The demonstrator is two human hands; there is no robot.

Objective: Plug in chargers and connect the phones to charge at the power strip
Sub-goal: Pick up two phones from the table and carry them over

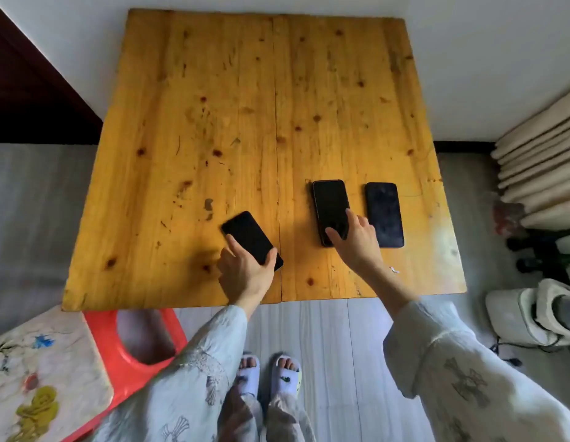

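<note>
Three black phones lie face up near the front of a yellow wooden table [213,122]. My left hand [245,269] grips the left phone [245,232], which is turned diagonally, finger on one long edge and thumb on the other. My right hand [357,240] holds the near end of the middle phone [329,202], thumb and forefinger on its two sides. The right phone [384,213] lies untouched just beside my right hand. No charger, cable or power strip shows on the table.
A red plastic stool [140,339] with a flowered cloth [38,371] stands at the front left corner. Stacked pale cushions [538,173] lean at the right wall. A white appliance [532,314] with dark cords sits on the floor at the right.
</note>
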